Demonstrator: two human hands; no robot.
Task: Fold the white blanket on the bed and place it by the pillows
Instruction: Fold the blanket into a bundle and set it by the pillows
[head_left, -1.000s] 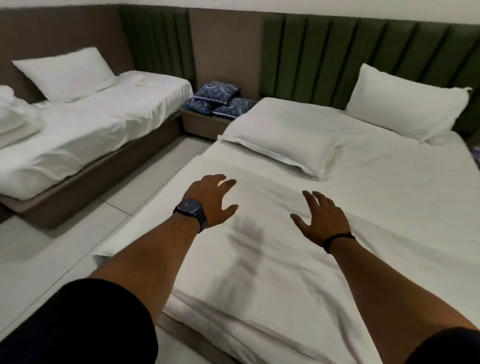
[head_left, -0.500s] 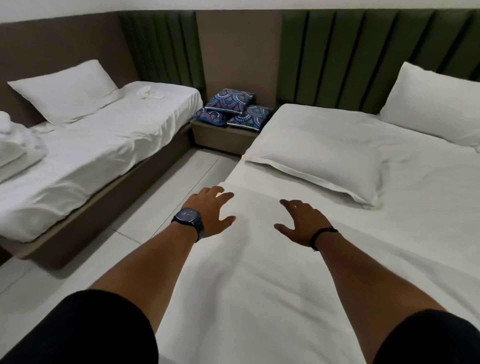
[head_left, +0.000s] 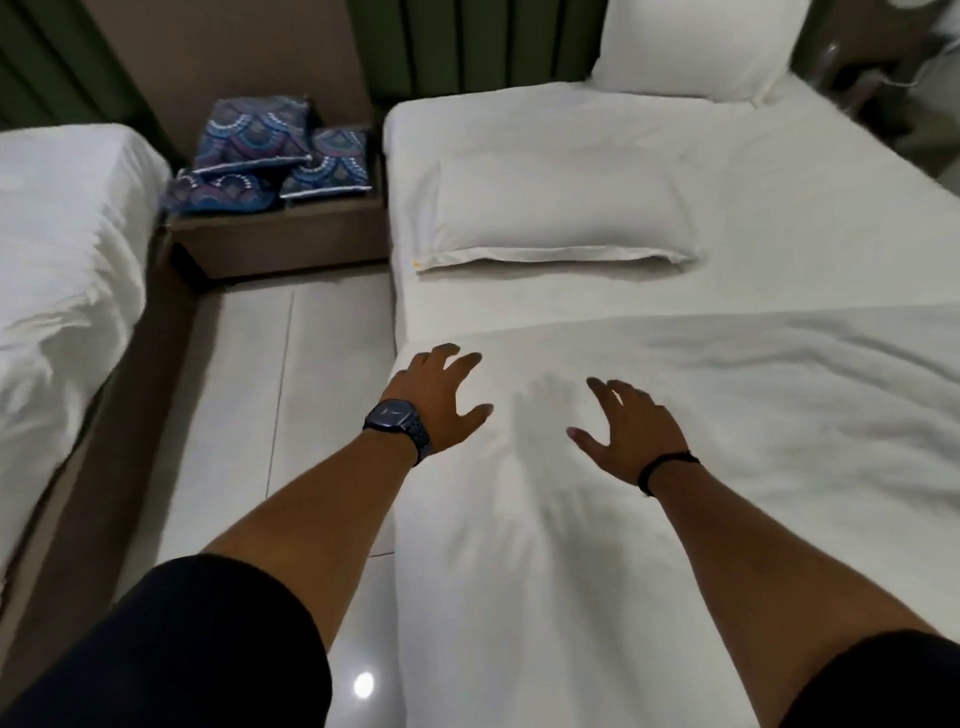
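The white blanket (head_left: 727, 415) lies spread flat over the near part of the bed (head_left: 810, 208), its upper edge running across just below the flat pillow (head_left: 561, 218). A second pillow (head_left: 696, 47) leans against the green headboard. My left hand (head_left: 436, 400), with a dark watch on the wrist, hovers with fingers spread over the blanket's upper left corner by the bed's edge. My right hand (head_left: 623, 431), a black band on its wrist, is spread open just to the right, above the blanket. Neither hand holds anything.
A tiled floor aisle (head_left: 291, 415) runs along the left of the bed. A low bedside table (head_left: 280, 239) carries blue patterned cushions (head_left: 260, 150). Another white bed (head_left: 62, 270) stands at the far left.
The view has swung to face the bed's left edge. Both hands have stayed spread and moved up to the blanket's upper left corner.
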